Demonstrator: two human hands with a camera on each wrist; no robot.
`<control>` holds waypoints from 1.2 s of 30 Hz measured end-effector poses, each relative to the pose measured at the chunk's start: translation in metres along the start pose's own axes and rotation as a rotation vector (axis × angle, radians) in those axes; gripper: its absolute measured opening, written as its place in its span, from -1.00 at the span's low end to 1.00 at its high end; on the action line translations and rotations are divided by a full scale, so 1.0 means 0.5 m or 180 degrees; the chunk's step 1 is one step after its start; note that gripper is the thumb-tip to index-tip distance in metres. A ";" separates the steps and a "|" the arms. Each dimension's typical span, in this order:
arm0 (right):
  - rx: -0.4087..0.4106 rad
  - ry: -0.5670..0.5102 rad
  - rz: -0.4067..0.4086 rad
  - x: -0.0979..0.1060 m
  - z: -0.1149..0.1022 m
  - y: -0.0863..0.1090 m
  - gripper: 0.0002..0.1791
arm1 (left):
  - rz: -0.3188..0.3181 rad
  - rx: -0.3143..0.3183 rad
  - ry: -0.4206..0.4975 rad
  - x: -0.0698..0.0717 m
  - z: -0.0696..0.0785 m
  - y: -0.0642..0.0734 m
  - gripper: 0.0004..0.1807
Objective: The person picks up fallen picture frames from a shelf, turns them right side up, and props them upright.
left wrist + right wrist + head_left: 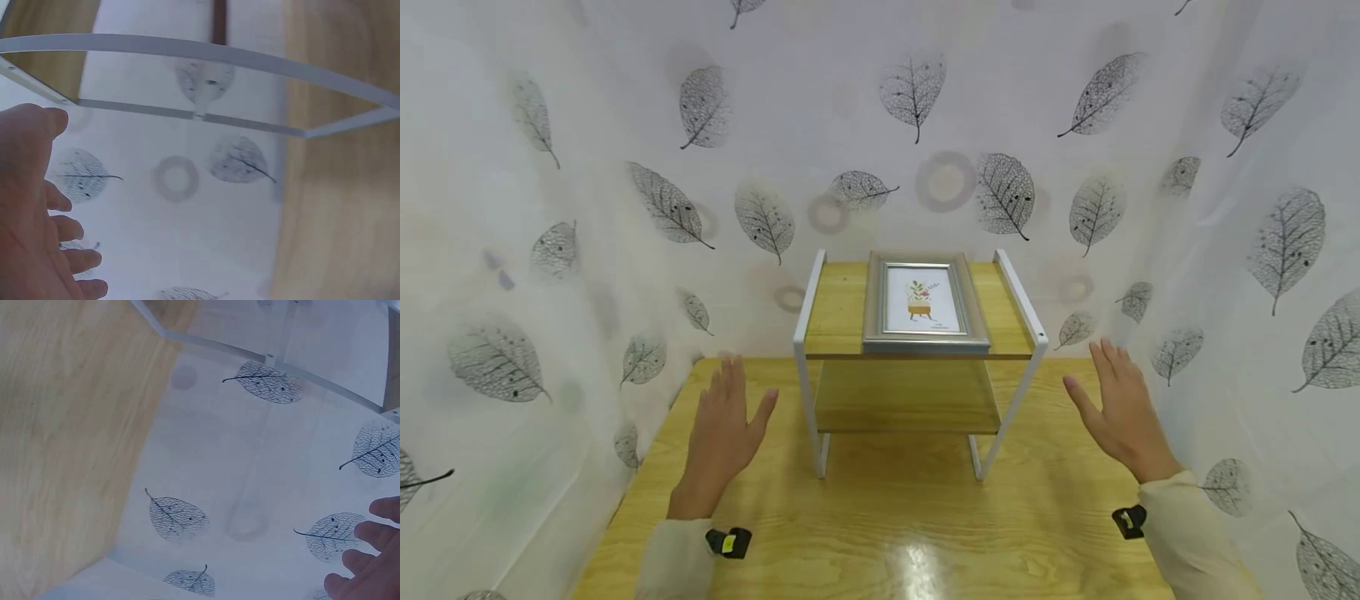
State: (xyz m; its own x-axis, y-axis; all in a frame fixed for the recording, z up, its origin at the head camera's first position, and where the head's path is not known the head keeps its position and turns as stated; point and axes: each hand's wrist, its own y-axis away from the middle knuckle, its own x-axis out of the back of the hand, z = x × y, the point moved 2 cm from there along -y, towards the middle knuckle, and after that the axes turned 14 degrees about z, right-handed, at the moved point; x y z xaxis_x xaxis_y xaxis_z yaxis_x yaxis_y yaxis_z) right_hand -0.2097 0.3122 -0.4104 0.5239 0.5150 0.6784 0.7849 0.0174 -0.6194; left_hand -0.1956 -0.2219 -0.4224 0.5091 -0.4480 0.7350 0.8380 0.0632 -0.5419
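A picture frame lies flat on the top board of a small two-tier shelf with white metal sides. Its picture shows a plant in an orange pot on legs. My left hand is held left of the shelf, fingers straight and thumb apart, with nothing in it. On the other side, my right hand is likewise spread and holds nothing. In the left wrist view the shelf's white side bar runs past the left hand's thumb. Part of the shelf's metal side shows in the right wrist view.
The shelf stands on a wooden table with light grain. A pale curtain printed with dark leaves surrounds the table at the back and both sides. Each wrist carries a small black camera.
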 end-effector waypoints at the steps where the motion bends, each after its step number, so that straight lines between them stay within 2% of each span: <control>1: -0.0025 -0.0038 0.0005 0.006 -0.004 -0.010 -0.19 | 0.0007 0.0007 0.0029 0.005 0.006 -0.010 -0.10; 5: -0.0095 -0.0189 0.0071 0.030 -0.018 -0.053 -0.22 | 0.0053 0.0012 0.0191 0.026 0.035 -0.053 -0.10; 9: -0.0063 -0.0315 0.0191 0.046 -0.034 -0.095 -0.24 | 0.0016 0.0015 0.0325 0.047 0.064 -0.097 -0.10; 16: -0.0035 -0.0417 0.0358 0.067 -0.070 -0.157 -0.24 | -0.0006 0.0015 0.0497 0.079 0.116 -0.156 -0.12; 23: 0.0067 -0.0588 0.0488 0.077 -0.128 -0.222 -0.25 | 0.0110 -0.0014 0.0623 0.102 0.160 -0.198 -0.11; 26: 0.0071 -0.0679 0.0426 0.079 -0.157 -0.241 -0.26 | 0.0094 -0.0005 0.0708 0.110 0.180 -0.213 -0.11; 31: 0.0175 -0.0813 0.0351 0.073 -0.200 -0.265 -0.26 | 0.0076 0.0127 0.0856 0.123 0.221 -0.236 -0.11; 36: 0.0234 -0.0849 0.0239 0.062 -0.235 -0.294 -0.29 | 0.0024 0.0235 0.0997 0.125 0.265 -0.254 -0.14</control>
State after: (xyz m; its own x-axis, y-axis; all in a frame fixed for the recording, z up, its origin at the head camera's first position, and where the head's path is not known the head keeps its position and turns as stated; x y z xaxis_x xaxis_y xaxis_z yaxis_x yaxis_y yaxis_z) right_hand -0.2700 0.2249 -0.2515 0.4665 0.7244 0.5076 0.7160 0.0276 -0.6976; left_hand -0.2440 -0.1399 -0.2536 0.4398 -0.6993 0.5635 0.8522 0.1271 -0.5075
